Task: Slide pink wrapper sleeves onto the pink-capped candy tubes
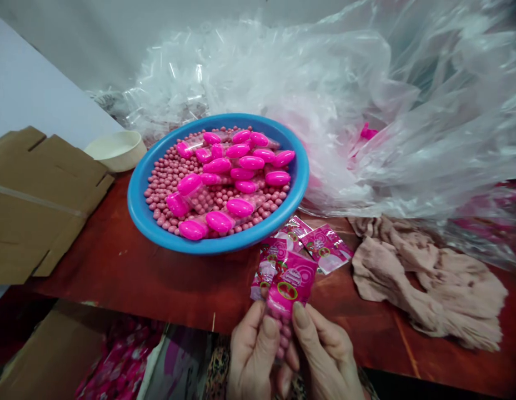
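Note:
Both hands meet at the table's front edge around one pink printed packet (294, 276) with a clear lower part full of pink balls. My left hand (253, 347) grips its left side, thumb on the front. On its right side, my right hand (326, 353) pinches it the same way. More pink printed packets (327, 249) lie flat just behind it. A blue basin (218, 245) stands beyond them to the left, holding loose pink balls (168, 176) and several clear containers with bright pink tops (218, 165).
Clear plastic bags (349, 72) pile up at the back and right. A crumpled beige cloth (428, 283) lies on the red table (178, 283). At the left are a cardboard box (36, 200) and a white bowl (118, 151). Below the edge, an open box holds pink packets (120, 355).

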A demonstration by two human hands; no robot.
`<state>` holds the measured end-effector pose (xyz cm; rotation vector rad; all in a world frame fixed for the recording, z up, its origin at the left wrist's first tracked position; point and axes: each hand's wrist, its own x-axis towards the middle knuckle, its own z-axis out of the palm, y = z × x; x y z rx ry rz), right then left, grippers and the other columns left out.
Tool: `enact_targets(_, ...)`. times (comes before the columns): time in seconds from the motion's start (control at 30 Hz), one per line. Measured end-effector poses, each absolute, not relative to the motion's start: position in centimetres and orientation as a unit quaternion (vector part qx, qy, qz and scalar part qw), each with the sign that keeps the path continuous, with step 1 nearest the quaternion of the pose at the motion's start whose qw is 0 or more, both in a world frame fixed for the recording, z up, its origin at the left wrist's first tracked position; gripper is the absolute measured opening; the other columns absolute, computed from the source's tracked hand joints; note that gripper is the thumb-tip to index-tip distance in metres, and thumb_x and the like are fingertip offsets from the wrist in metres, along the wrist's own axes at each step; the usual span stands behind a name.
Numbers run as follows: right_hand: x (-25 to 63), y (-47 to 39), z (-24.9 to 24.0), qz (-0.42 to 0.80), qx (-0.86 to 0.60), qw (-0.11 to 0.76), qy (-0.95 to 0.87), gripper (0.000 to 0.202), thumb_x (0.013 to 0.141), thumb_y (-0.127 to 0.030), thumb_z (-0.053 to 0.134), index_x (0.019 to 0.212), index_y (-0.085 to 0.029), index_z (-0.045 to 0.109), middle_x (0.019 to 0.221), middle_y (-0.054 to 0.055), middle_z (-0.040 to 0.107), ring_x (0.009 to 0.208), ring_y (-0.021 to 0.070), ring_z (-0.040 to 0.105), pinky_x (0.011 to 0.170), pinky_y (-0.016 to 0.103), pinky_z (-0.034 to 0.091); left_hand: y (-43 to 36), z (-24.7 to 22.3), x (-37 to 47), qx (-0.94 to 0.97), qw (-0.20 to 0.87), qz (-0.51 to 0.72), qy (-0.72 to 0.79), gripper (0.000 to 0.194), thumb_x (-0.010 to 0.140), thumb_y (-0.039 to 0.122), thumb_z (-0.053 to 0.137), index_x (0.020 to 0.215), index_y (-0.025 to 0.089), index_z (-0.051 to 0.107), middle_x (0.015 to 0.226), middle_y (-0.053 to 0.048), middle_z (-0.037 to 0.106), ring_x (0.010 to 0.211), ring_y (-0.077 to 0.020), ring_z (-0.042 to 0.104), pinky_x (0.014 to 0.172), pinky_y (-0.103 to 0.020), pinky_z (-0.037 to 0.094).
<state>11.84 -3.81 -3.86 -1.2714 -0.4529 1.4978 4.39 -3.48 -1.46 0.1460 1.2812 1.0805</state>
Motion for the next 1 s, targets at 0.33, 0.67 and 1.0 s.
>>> enact_targets(0.33, 12.2, -4.4, -3.7, 0.677, -0.518, 0.504, -0.141, 0.027, 0.072, -0.046, 0.072, 0.082, -0.02, 0.071, 0.049, -0.003, 0.055, 0.033, 0.0076, 0.045, 0.031, 0.016, 0.036, -3.5, -2.2, 4.8, 0.088, 0.663, 0.46, 0.583, 0.048, 0.051, 0.057, 0.077, 0.073, 0.015, 0.07, 0.051, 0.005, 0.051, 0.044, -0.004, 0.04, 0.043, -0.015, 0.034)
enact_targets(0.67, 13.5, -2.6, -2.7, 0.695, -0.519, 0.49, -0.09, 0.029, 0.061, -0.038, 0.081, 0.075, -0.014, 0.072, 0.054, -0.001, 0.06, 0.043, 0.0077, 0.052, 0.041, 0.016, 0.045, -3.9, -2.6, 4.4, 0.316, 0.702, 0.352, 0.532, 0.044, 0.073, 0.055, 0.06, 0.089, 0.014, 0.065, 0.051, 0.005, 0.045, 0.037, -0.0048, 0.03, 0.037, -0.02, 0.024)
enact_targets(1.0, 13.6, -3.8, -2.4, 0.692, -0.516, 0.49, -0.12, 0.038, 0.062, -0.044, 0.079, 0.09, -0.019, 0.073, 0.09, 0.008, 0.071, 0.052, 0.0142, 0.063, 0.044, 0.022, 0.053, -2.4, -1.9, 3.9, 0.079, 0.818, 0.374, 0.43, 0.037, 0.06, 0.037, 0.08, 0.088, 0.015, 0.069, 0.05, 0.006, 0.048, 0.037, -0.0005, 0.039, 0.037, -0.012, 0.023)
